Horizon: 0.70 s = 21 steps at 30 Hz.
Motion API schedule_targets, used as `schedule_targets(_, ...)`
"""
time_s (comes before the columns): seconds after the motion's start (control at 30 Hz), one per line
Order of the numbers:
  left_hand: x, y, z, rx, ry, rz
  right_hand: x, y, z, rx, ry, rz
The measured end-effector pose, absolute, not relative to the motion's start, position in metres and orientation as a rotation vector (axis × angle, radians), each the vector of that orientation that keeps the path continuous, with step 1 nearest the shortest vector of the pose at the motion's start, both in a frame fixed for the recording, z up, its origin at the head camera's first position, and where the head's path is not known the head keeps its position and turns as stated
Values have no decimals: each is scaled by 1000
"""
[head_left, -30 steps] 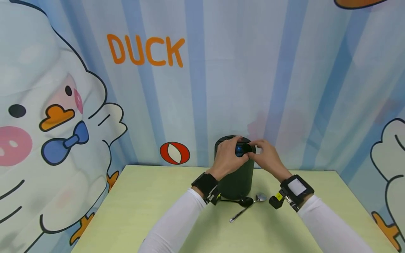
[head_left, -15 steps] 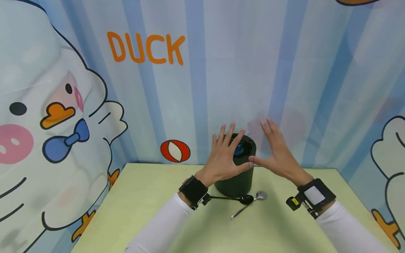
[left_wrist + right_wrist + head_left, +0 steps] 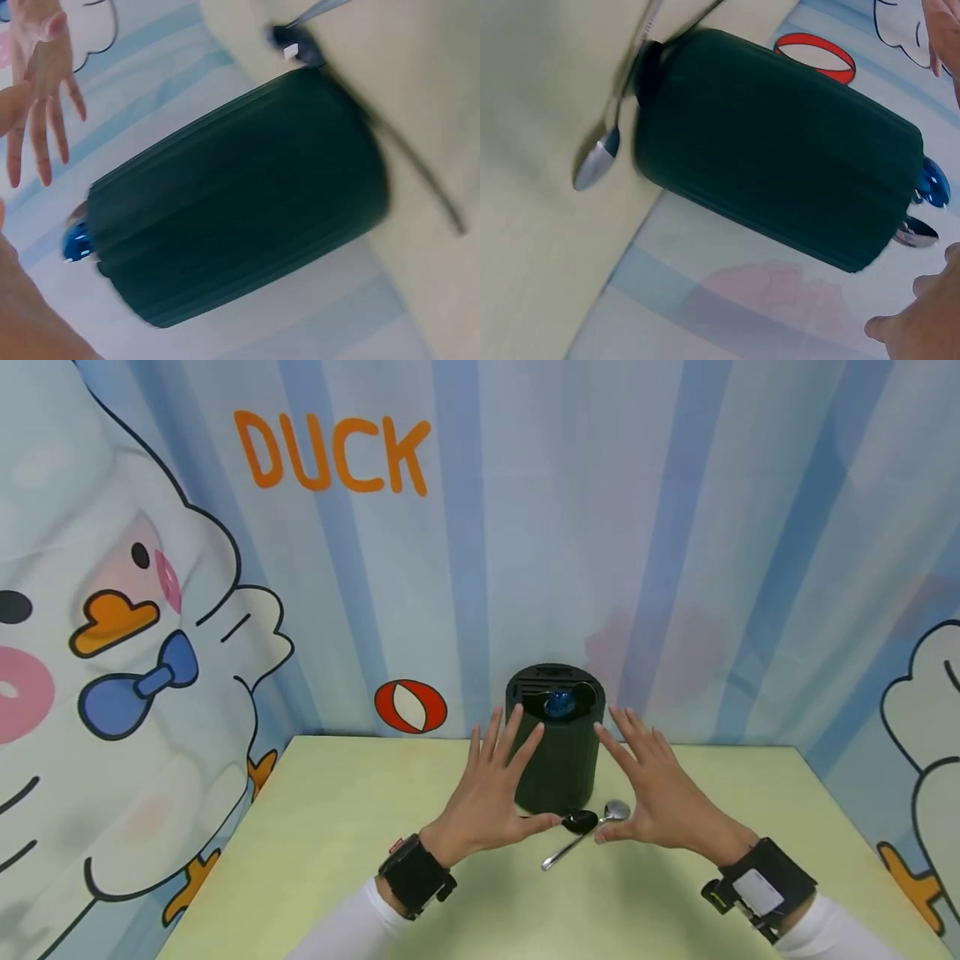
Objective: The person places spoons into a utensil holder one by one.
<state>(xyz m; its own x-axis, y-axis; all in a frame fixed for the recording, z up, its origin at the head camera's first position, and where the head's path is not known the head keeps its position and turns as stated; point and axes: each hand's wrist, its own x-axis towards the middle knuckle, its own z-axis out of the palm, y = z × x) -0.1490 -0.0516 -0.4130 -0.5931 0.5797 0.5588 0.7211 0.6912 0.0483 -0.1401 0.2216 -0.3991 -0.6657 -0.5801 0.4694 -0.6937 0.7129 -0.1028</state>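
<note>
An upright dark green utensil holder [image 3: 555,760] stands at the back of the table. A shiny blue spoon [image 3: 558,705] shows in its opening, and in the right wrist view a silvery spoon head [image 3: 917,232] also sticks out beside it. My left hand [image 3: 491,793] is held before the holder's left side, fingers spread and holding nothing. On the other side my right hand [image 3: 660,793] mirrors it, likewise spread and holding nothing. Between the thumbs, at the holder's foot, a black spoon [image 3: 580,822] and a silver spoon [image 3: 617,811] lie crossed.
The pale yellow table [image 3: 360,827] ends at a curtain [image 3: 525,527] printed with ducks and blue stripes, close behind the holder. Both wrists wear black straps with cameras, the left one [image 3: 417,875] and the right one [image 3: 768,885].
Both hands have let go at the holder's opening, spread their fingers, and moved down and apart toward me. The holder and the two spoons on the table stay in place.
</note>
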Motion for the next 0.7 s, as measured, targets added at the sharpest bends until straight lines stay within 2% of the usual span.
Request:
schedule_targets(0.3, -138, -66, -461, -995, -2633, -295, -129, 204, -440, 1018, -2620, 354)
schedule_targets(0.7, -152, -71, -497, -1097, -2886, -258, -124, 165, -497, 1014, -2783, 368)
